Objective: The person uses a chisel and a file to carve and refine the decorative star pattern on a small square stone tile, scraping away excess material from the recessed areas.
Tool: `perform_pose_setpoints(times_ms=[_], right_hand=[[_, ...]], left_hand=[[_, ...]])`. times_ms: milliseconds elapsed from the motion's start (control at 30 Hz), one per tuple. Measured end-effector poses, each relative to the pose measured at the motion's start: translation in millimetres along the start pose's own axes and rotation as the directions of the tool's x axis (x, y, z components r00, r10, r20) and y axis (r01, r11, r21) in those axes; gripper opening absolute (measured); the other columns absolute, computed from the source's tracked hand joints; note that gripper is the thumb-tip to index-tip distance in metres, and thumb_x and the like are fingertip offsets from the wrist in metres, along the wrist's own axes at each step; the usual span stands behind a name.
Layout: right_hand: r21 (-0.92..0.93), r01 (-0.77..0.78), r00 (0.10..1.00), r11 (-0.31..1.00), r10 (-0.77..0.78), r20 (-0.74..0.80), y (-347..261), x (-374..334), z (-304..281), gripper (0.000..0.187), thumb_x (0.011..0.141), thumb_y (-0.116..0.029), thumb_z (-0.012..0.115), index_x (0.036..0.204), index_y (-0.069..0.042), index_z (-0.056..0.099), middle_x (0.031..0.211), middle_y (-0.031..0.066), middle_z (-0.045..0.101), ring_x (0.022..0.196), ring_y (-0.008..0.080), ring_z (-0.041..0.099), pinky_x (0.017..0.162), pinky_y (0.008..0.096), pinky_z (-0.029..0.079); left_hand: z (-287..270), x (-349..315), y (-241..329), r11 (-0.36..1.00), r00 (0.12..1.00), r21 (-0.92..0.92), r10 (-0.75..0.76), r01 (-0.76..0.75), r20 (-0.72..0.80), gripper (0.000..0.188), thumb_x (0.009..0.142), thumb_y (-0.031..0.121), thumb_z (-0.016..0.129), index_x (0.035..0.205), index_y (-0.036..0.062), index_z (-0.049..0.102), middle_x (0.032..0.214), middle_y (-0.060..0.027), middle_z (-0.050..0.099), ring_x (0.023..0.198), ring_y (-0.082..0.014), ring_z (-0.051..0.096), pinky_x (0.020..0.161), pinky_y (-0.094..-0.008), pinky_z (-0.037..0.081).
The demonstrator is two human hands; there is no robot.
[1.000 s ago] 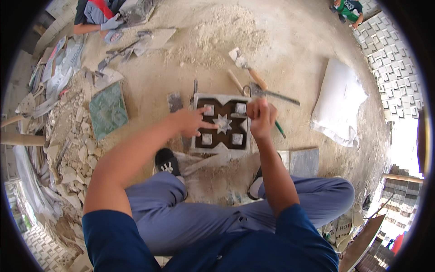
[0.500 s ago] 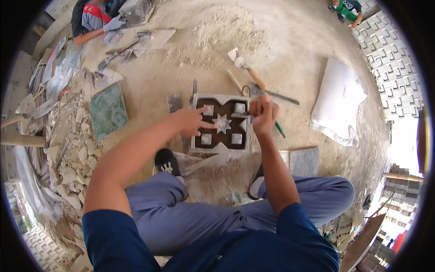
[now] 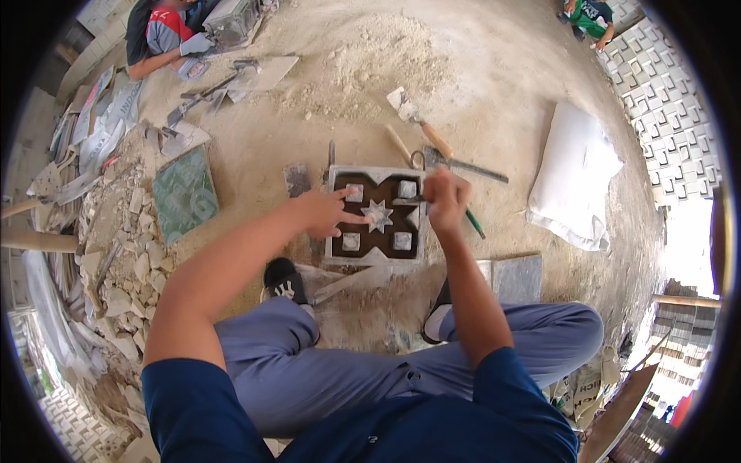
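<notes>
Work in hand: a square patterned mould point(image 3: 378, 260), lying flat on the dusty floor between the feet, slightly on the far side of the shoes. Little is changed over the last second: the right hand point(image 3: 448, 199) is shifted only slightly at the mould's far right corner, and the left hand point(image 3: 320, 214) is kept in the same spot. Effort is judged to be concentrated on that one corner, with the mould being steadied from the left.

The left hand is held palm down, fingers spread, nothing gripped; one fingertip is placed at the far left square boss point(image 3: 354, 192), another at the left side of the central star point(image 3: 377, 216). The right hand is closed into a fist around a narrow dark tool point(image 3: 411, 199), its tip set just beside the far right square boss point(image 3: 407, 189); the tool's grip is hidden, and contact cannot be confirmed.

A wooden-handled trowel point(image 3: 435, 140) is left beyond the right hand. A green stick point(image 3: 475, 224) is seen beside the right wrist; whether it is touched cannot be told. A white sack point(image 3: 571, 181) is laid farther right, a green slab point(image 3: 185, 193) well to the left.
</notes>
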State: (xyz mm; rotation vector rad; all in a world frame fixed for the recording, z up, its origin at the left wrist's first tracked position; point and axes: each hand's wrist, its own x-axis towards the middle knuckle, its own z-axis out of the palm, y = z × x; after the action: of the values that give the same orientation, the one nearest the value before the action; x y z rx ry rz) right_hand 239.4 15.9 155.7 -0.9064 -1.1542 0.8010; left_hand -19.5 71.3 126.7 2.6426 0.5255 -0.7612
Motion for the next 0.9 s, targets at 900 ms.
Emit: perform_pose_setpoints(times_ms=[900], right_hand=[[-0.002, -0.383, 0.902, 0.924, 0.375, 0.212, -18, 24, -1, 0.057, 0.104, -0.023, 0.052, 0.052, -0.008, 0.035, 0.048, -0.0008, 0.032, 0.045, 0.0098, 0.029, 0.045, 0.0298, 0.027]], left_hand=[[3, 1, -3, 1.000, 0.997, -0.005, 0.030, -0.030, -0.068, 0.074, 0.096, 0.031, 0.063, 0.155, 0.0520, 0.023, 0.130, -0.0104, 0.060, 0.154, -0.0241, 0.019, 0.097, -0.0567, 0.049]])
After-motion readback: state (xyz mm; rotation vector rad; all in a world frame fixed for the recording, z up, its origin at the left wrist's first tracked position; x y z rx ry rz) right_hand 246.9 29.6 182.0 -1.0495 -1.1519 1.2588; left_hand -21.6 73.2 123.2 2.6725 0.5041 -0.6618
